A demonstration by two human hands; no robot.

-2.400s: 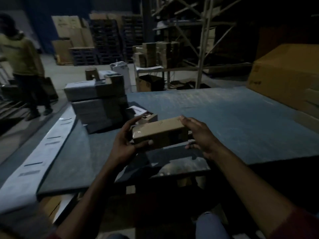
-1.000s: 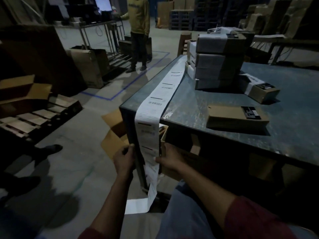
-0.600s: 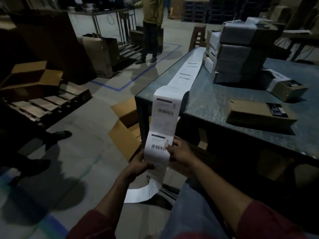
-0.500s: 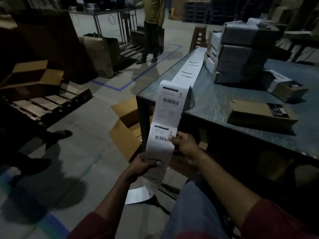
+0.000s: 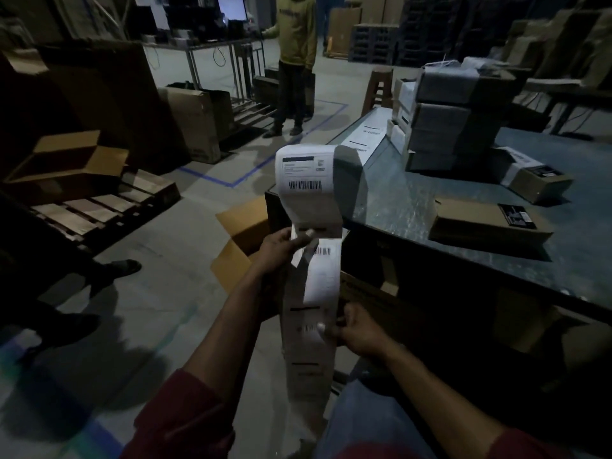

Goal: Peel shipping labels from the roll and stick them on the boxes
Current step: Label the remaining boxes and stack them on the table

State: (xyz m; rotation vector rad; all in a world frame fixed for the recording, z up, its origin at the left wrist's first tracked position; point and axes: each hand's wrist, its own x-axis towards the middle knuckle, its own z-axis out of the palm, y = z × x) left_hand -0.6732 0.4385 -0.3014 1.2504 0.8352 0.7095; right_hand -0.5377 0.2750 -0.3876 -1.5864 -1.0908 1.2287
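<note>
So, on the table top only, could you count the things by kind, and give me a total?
Plain brown boxes lying singly: 2 (near one, far one)
Stack of grey-wrapped boxes: 1; how many boxes are in it I cannot tell
Label strip: 1, running off the table edge to both hands
Total: 4
</note>
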